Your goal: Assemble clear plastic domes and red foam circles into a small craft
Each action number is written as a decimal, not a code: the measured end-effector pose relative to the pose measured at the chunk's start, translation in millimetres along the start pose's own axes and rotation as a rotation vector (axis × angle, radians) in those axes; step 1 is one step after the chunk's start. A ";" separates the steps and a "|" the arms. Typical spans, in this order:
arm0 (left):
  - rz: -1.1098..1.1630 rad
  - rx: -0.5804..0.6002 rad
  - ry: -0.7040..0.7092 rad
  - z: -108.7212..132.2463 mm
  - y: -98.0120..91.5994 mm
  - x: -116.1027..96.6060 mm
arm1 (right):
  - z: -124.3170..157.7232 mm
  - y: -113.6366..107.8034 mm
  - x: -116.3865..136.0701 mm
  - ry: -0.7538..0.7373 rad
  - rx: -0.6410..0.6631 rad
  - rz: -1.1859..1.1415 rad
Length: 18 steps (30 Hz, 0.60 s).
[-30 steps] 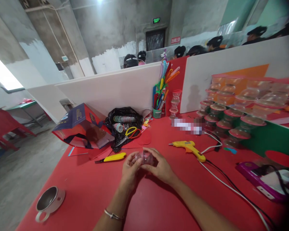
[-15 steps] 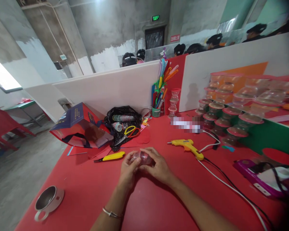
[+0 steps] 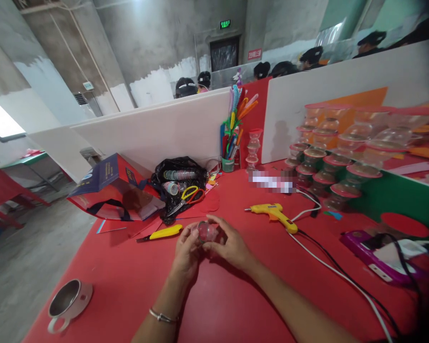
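Observation:
Both my hands meet over the red table (image 3: 128, 286), gripping a small clear plastic dome with a pink base (image 3: 206, 230). My left hand (image 3: 186, 252) pinches it from the left, with a metal bangle on that wrist. From the right, my right hand (image 3: 229, 245) curls its fingers over the dome. A yellow utility knife (image 3: 162, 233) lies just left of the hands. To their right rests a yellow glue gun (image 3: 271, 213).
A black bag with tape rolls and yellow scissors (image 3: 186, 196) sits behind the hands, beside a red and blue paper bag (image 3: 110, 190). Rows of clear domes on pink bases (image 3: 329, 157) line the right side. A metal cup (image 3: 66, 300) stands at the near left. Cables (image 3: 343, 281) run rightward.
The hands with the dome have shifted slightly left and up in view as the camera moved; the dome has been turned a little between the fingers.

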<state>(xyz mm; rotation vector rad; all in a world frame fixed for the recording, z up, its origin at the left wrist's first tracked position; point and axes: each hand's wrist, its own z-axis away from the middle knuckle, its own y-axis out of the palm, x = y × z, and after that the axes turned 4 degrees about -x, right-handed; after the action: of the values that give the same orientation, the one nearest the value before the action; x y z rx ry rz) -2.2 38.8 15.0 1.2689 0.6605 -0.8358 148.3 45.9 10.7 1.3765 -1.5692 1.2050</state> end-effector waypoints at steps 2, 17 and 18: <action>0.011 0.021 0.003 0.3 0.0 -0.2 | -0.6 1.0 -0.7 -0.006 -0.006 -0.058; -0.702 -0.183 0.465 -4.3 -0.6 6.8 | -12.4 -7.3 -12.6 0.191 -0.258 -0.400; -0.762 -0.172 0.509 -4.4 -0.8 7.0 | -12.2 -6.5 -14.0 0.187 -0.240 -0.388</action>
<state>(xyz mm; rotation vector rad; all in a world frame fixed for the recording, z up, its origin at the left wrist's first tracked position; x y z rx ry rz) 1.1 41.9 8.0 1.0698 1.6544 -1.0359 156.4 61.9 2.6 1.2945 -1.2036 0.8530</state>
